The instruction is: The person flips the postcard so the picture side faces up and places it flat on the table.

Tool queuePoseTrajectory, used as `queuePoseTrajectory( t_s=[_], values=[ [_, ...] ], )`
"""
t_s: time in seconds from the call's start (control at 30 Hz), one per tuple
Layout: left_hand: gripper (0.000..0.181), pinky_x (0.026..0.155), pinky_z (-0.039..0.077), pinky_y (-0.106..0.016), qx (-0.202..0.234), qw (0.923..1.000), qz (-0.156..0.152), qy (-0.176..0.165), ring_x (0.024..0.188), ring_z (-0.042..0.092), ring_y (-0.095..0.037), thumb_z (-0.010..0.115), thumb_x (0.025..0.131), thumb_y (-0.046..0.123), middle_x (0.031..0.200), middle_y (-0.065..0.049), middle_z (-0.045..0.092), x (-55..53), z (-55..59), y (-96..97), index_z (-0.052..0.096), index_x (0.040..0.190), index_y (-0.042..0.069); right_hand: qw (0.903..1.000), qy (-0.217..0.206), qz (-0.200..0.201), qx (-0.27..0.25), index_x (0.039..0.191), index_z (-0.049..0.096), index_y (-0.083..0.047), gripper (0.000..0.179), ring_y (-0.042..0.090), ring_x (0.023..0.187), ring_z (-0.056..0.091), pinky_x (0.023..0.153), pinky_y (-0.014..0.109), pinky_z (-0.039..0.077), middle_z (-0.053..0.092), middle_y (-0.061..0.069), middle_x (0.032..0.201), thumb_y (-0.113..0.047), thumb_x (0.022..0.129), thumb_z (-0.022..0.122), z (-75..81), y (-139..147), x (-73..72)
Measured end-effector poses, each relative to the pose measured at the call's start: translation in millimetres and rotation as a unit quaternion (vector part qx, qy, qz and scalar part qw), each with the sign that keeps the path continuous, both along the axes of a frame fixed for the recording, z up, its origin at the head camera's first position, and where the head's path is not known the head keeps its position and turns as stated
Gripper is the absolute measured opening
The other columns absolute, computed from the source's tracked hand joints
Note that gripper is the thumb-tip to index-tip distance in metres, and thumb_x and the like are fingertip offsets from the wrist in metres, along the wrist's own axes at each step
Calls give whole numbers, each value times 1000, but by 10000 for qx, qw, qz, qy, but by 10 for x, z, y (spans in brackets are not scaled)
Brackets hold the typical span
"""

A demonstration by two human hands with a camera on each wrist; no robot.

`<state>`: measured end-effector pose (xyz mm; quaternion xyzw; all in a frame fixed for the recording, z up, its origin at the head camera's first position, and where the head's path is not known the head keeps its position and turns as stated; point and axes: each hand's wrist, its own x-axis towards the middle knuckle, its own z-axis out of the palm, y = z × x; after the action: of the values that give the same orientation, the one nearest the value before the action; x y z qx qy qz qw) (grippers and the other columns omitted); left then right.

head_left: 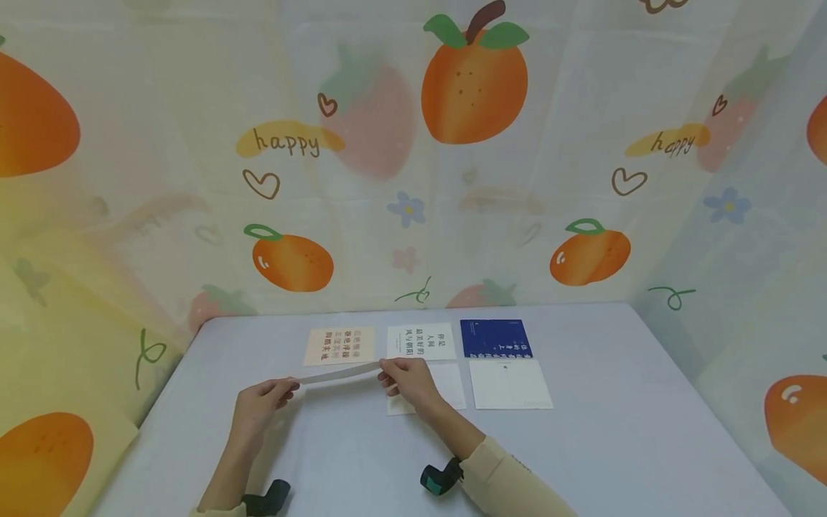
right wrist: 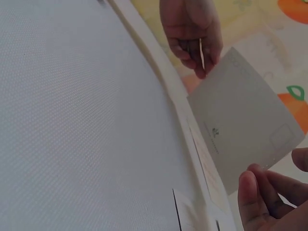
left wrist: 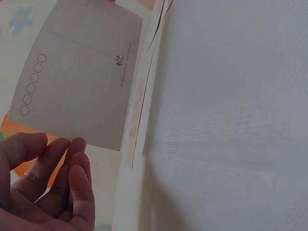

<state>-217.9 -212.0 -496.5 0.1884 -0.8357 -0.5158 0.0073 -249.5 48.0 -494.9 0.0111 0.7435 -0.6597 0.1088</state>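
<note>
A white postcard (head_left: 339, 373) is held up above the table, seen nearly edge-on from the head. My left hand (head_left: 258, 406) pinches its left end, and my right hand (head_left: 413, 384) pinches the right end. In the left wrist view the postcard (left wrist: 82, 82) shows a printed back with a column of circles and a small bird mark; the left hand's fingers (left wrist: 79, 180) are at its lower edge. The right wrist view has the same postcard (right wrist: 245, 115) tilted, with the right hand (right wrist: 274, 202) at its near edge. Under the right hand lies another white card (head_left: 446, 388), partly covered.
Beyond the hands lie a cream card with brown lettering (head_left: 323, 348), a white card with dark lettering (head_left: 439, 345) and a dark blue card (head_left: 494, 337). A blank-looking white card (head_left: 513, 388) lies to the right. A fruit-patterned curtain (head_left: 362, 215) surrounds the white table (head_left: 614, 445).
</note>
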Motion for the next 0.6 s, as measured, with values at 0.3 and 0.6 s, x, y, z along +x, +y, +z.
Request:
queuePoseTrajectory(
  t_s=[0.3,0.6],
  values=[
    [34,61,46,-10,177,9997,-19,-174,94,65,-12,56,97,31,115,-12,71,-78,-136,-91,70,114,5,10000,-44,41,-48,107,71,6,36,11,68,63,65,24,56,73,12,85,-26,94,63,-10,15,-2],
    [38,98,48,-47,199,9992,43,-353,111,61,-33,58,96,26,124,-22,62,-5,-24,0,64,118,-3,9991,-138,187,-368,104,71,5,24,10,63,61,59,21,54,71,9,78,-15,92,65,-4,28,27]
  ],
)
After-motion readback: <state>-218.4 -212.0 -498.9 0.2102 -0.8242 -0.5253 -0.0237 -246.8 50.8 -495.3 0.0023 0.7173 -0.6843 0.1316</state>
